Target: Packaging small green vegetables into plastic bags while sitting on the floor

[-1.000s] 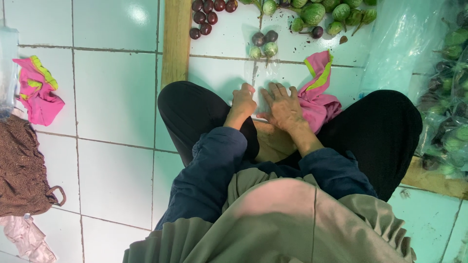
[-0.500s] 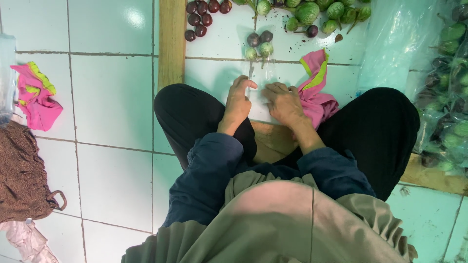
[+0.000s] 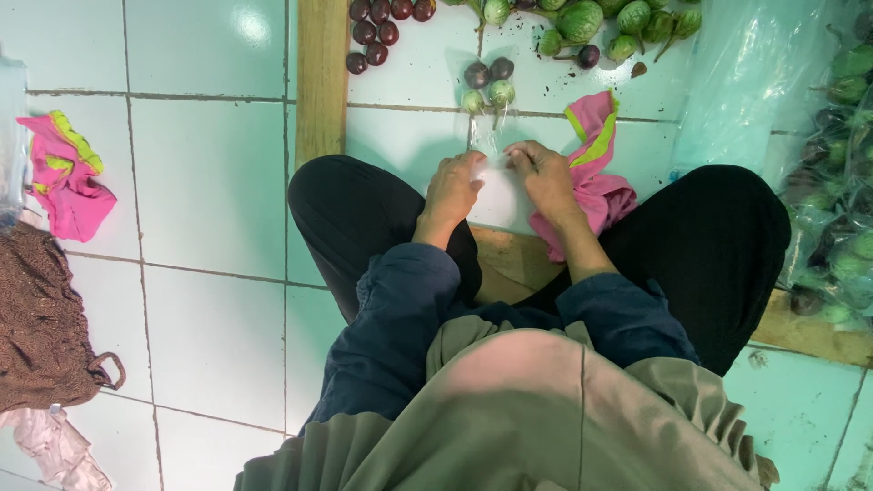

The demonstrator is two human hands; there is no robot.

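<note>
I sit cross-legged on a pale green tiled floor. My left hand (image 3: 452, 189) and my right hand (image 3: 546, 177) meet in front of my knees, both pinching the edge of a small clear plastic bag (image 3: 496, 145) that lies flat on the tile. Three small round eggplants (image 3: 488, 84), two dark and one green, lie at the bag's far end; whether they are inside it is unclear. A pink cloth with yellow-green trim (image 3: 596, 173) lies under and beside my right hand.
More green eggplants (image 3: 591, 23) and dark purple ones (image 3: 382, 23) lie ahead. A wooden strip (image 3: 320, 82) runs along the floor. Clear bags of green eggplants (image 3: 841, 191) are at right. Pink cloth (image 3: 65, 177) and a brown mesh bag (image 3: 41, 318) lie left.
Both hands have moved forward from my lap and closed in on the near edge of the clear bag; the fingertips now meet there.
</note>
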